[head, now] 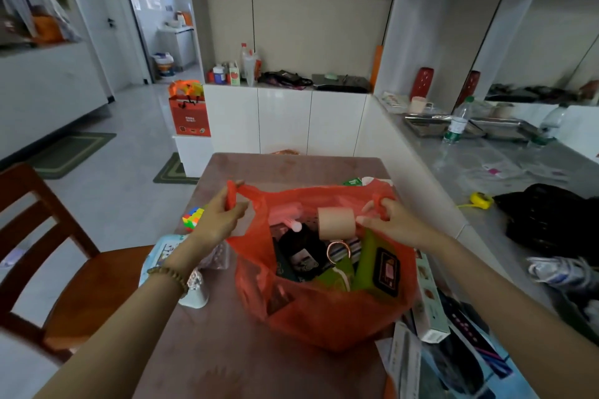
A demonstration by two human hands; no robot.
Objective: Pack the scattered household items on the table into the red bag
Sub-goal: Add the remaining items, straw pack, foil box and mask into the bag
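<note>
The red bag point(324, 317) stands open in the middle of the table point(259, 366). My left hand point(220, 214) grips its left handle and my right hand point(389, 220) grips its right handle, holding the mouth apart. Inside lie a beige tape roll point(335, 223), a pink item point(285, 212), a black device point(301, 256), a metal ring point(338, 251) and a green box point(369, 266) with a black card point(387, 272). Outside the bag, a colourful puzzle cube point(193, 217) sits to the left, with a white cup point(196, 295) and a printed pack point(165, 249) near my left wrist.
A long white box point(429, 304) and printed papers point(453, 363) lie right of the bag. A wooden chair point(48, 253) stands at the left. The grey counter point(470, 172) on the right holds a yellow tape measure point(481, 198), black cloth point(551, 220) and a water bottle point(458, 123).
</note>
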